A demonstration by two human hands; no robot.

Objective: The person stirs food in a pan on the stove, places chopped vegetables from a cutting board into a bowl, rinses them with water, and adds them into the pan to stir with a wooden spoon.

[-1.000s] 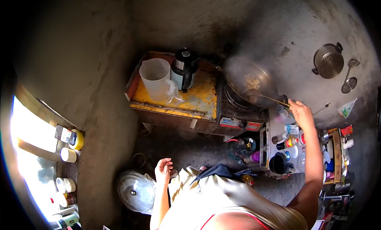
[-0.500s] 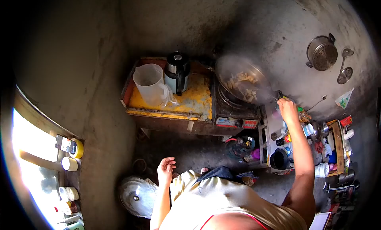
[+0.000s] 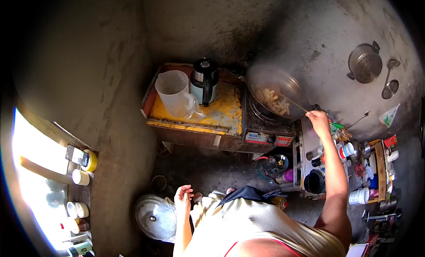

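Observation:
My right hand (image 3: 318,122) is closed around the end of a long thin-handled cooking utensil (image 3: 293,102), whose tip is among the food. Pale chunky food pieces (image 3: 271,100) lie together in the lower left of a wide metal wok (image 3: 297,89), with steam above them. The wok sits on a gas stove (image 3: 250,127). My left hand (image 3: 183,196) hangs beside my waist, holding nothing, its fingers loosely bent and apart. Near it, lower down, is a round lid with a knob (image 3: 145,212).
A translucent plastic pitcher (image 3: 170,91) and an electric kettle (image 3: 212,86) stand on the yellow worktop (image 3: 226,107) left of the stove. Below my right arm are a black container (image 3: 313,181) and a cluttered shelf (image 3: 380,168). A steamer pot (image 3: 365,64) hangs on the wall. A phone (image 3: 77,155) leans at the window.
The utensil's handle now shows across the wok, and the food pieces are gathered closer together. Less steam covers the wok. The whole view has shifted slightly; my left hand stays by my waist.

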